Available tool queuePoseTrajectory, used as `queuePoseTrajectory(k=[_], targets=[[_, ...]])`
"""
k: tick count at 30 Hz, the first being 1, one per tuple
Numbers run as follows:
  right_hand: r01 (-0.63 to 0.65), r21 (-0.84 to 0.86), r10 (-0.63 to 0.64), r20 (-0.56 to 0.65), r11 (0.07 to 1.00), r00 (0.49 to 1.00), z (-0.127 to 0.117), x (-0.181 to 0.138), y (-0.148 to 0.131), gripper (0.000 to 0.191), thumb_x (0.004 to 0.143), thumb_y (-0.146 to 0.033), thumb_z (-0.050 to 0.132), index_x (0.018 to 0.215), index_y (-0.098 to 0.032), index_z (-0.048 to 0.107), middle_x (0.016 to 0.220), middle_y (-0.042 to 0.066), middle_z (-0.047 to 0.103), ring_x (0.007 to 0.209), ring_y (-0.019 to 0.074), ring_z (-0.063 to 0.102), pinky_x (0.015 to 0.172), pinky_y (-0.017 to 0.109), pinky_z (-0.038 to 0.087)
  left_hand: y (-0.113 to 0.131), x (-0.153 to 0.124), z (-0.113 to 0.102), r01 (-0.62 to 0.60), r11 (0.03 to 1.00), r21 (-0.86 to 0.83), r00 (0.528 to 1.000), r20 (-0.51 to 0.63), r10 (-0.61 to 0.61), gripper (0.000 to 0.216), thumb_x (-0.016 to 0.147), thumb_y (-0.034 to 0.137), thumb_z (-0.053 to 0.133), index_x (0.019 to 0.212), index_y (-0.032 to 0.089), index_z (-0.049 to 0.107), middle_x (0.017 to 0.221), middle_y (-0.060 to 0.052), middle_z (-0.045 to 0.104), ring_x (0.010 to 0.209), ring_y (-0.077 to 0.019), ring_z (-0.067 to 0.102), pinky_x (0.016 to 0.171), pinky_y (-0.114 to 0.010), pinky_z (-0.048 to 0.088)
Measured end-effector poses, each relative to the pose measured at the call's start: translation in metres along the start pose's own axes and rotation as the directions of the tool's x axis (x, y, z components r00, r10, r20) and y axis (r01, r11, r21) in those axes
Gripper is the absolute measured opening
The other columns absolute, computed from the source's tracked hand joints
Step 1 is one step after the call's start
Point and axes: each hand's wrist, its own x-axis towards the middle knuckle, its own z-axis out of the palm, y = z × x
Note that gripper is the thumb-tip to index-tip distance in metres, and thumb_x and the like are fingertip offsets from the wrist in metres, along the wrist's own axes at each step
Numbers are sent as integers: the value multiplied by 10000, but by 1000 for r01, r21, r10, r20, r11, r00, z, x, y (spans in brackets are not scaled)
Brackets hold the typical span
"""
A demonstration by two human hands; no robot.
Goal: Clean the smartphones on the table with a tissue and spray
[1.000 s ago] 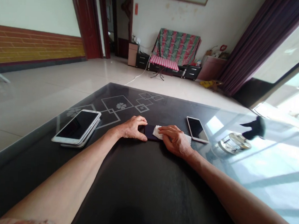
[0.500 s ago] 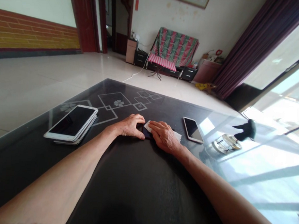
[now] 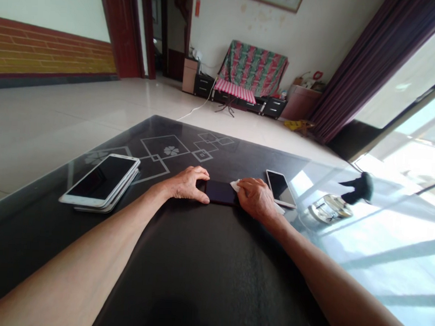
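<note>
A dark phone (image 3: 221, 193) lies flat on the black table (image 3: 195, 261) between my hands. My left hand (image 3: 188, 183) grips its left end, thumb on the near edge and fingers on the far edge. Over the phone's right end, my right hand (image 3: 256, 198) presses down a white cloth (image 3: 235, 185). Most of that cloth is hidden under the palm; a corner shows past the fingertips and another bit by the wrist. Just beyond the right hand lies a white-framed phone (image 3: 280, 189), screen up.
A stack of white phones (image 3: 102, 182) rests on the table at the left. To the right stands a clear, round glass object (image 3: 331, 209) with a dark figure (image 3: 359, 188) by it. Farther off are a striped folding table (image 3: 235, 91) and a purple curtain (image 3: 353, 63).
My right hand has slid rightward along the dark phone with the cloth, baring more of its surface. My left hand keeps its hold on the left end.
</note>
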Motion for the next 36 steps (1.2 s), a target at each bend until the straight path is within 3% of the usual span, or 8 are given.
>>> queuePoseTrajectory(k=[5, 9, 15, 25, 32, 36], targets=[[150, 133, -154, 23, 980, 988, 5, -1, -14, 289, 878, -150, 484, 1045, -205, 713, 1155, 66, 685, 1031, 215, 622, 957, 365, 455, 0, 0, 0, 3, 1000, 9, 1000, -1, -3, 725, 574, 600, 747, 1179, 214, 643, 1340, -66, 519, 1219, -308, 460, 1073, -404, 347], [189, 199, -199, 33, 962, 979, 7, 6, -15, 293, 891, -162, 479, 1051, -220, 717, 1144, 60, 691, 1028, 202, 636, 963, 362, 461, 0, 0, 0, 3, 1000, 7, 1000, -6, -3, 723, 577, 604, 745, 1179, 218, 641, 1334, -62, 523, 1222, -304, 456, 1069, -402, 349], [129, 149, -147, 115, 980, 982, -2, 13, 5, 212, 831, -178, 561, 880, -242, 757, 965, 20, 742, 964, 187, 679, 906, 285, 487, -1, 0, -1, -15, 1000, 16, 1000, -3, 15, 704, 585, 610, 743, 1166, 225, 646, 1326, -56, 528, 1201, -297, 468, 1065, -395, 349], [-99, -35, 105, 344, 994, 933, -37, 18, 31, 179, 757, -163, 618, 825, -228, 769, 901, 21, 754, 837, 199, 702, 742, 232, 502, -6, 1, 2, -40, 999, 9, 999, -27, 40, 728, 562, 661, 725, 1145, 230, 657, 1300, -57, 545, 1179, -293, 488, 1055, -393, 359], [-67, 45, 50, 308, 997, 950, -32, 16, 34, 206, 814, -232, 605, 949, -245, 759, 971, 11, 745, 849, 181, 694, 766, 243, 504, -5, 0, 1, -25, 999, 23, 999, -20, 25, 717, 579, 652, 718, 1157, 233, 650, 1320, -48, 536, 1196, -289, 481, 1054, -385, 364], [-106, -10, 104, 326, 994, 940, -33, 16, 36, 207, 802, -196, 606, 929, -224, 766, 941, 26, 750, 853, 191, 694, 757, 240, 495, -5, -1, 1, -29, 999, 30, 999, -16, 30, 725, 588, 655, 713, 1172, 231, 643, 1329, -50, 531, 1198, -288, 479, 1054, -392, 367]])
